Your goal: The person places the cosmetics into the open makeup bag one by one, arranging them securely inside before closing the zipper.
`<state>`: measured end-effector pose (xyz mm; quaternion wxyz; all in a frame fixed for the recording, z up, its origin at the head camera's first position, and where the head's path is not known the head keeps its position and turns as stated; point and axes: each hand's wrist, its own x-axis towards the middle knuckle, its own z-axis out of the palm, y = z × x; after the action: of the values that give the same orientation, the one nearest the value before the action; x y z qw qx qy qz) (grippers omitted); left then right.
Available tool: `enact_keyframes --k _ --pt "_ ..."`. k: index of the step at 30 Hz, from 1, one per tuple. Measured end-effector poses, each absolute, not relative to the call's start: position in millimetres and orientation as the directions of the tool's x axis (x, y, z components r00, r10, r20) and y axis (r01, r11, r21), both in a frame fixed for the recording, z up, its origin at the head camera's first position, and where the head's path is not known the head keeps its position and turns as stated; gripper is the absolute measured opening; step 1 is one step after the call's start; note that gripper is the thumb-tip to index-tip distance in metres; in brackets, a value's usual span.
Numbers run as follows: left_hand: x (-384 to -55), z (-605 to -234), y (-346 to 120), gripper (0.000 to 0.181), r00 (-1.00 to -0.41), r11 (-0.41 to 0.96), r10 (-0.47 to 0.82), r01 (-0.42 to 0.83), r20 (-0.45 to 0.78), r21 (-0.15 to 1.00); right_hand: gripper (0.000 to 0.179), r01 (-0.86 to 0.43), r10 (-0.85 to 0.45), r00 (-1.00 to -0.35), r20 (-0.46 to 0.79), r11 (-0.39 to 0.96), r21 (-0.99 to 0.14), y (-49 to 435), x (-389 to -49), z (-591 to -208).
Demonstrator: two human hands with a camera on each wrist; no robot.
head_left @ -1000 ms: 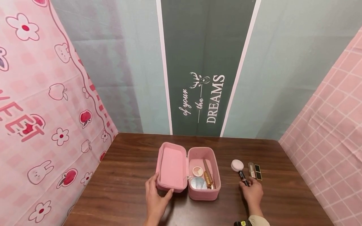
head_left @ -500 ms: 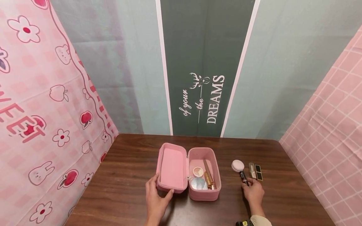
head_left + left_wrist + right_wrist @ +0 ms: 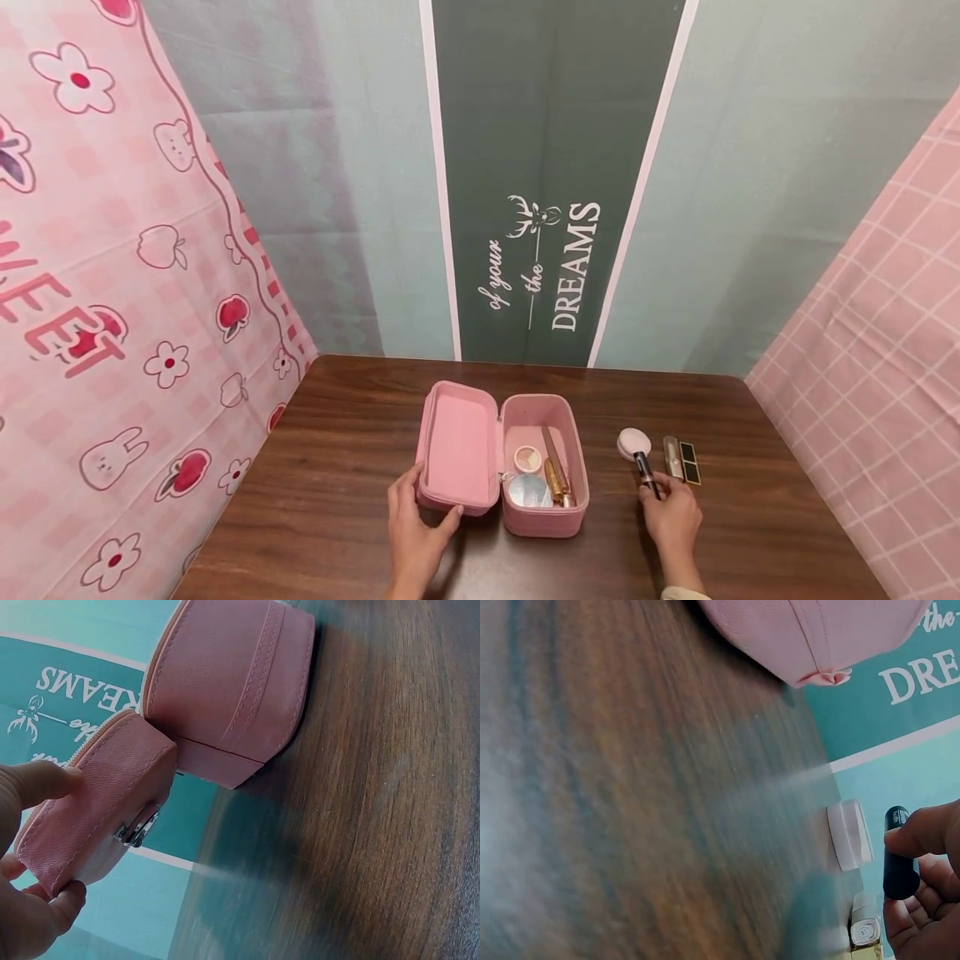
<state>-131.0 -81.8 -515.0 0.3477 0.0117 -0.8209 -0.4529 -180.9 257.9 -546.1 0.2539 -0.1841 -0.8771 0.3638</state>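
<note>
A pink cosmetic case (image 3: 543, 523) stands on the table with its lid (image 3: 459, 446) folded out to the left. My left hand (image 3: 418, 533) grips the near left corner of that lid, thumb on one side and fingers on the other, as the left wrist view confirms. Inside the case lie a round silver disc (image 3: 528, 492), a small round palette (image 3: 528, 459), a gold tube (image 3: 556, 479) and a brown stick (image 3: 553, 446). Between the thumb and fingers of my right hand (image 3: 672, 517) is a black cosmetic tube (image 3: 898, 859), held just above the tabletop.
Beyond the right hand lie a round pale pink compact (image 3: 633, 443), a pale gold tube (image 3: 672, 457) and a black, gold-edged rectangular case (image 3: 690, 462). The brown wooden table (image 3: 322, 500) meets printed fabric at the back and sides.
The black tube appears slightly raised, and its far end overlaps the compact a little more in the head view. My left hand keeps its grip on the lid. The head view has shifted slightly.
</note>
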Motion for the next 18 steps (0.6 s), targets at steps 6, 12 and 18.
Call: enact_keyframes --k 6,12,18 --pt "-130 -514 -80 0.085 -0.767 0.585 -0.337 0.285 0.547 0.760 0.024 0.203 0.551 -0.798 0.245 0.628 -0.751 248 -171 -529" --pt "-131 -514 -81 0.086 -0.763 0.586 -0.341 0.285 0.550 0.759 0.022 0.204 0.554 -0.802 0.225 0.606 -0.769 234 -170 -510" --pt "-131 -513 -81 0.087 -0.756 0.592 -0.347 0.282 0.555 0.755 0.021 0.196 0.548 -0.808 0.217 0.597 -0.778 226 -171 -499"
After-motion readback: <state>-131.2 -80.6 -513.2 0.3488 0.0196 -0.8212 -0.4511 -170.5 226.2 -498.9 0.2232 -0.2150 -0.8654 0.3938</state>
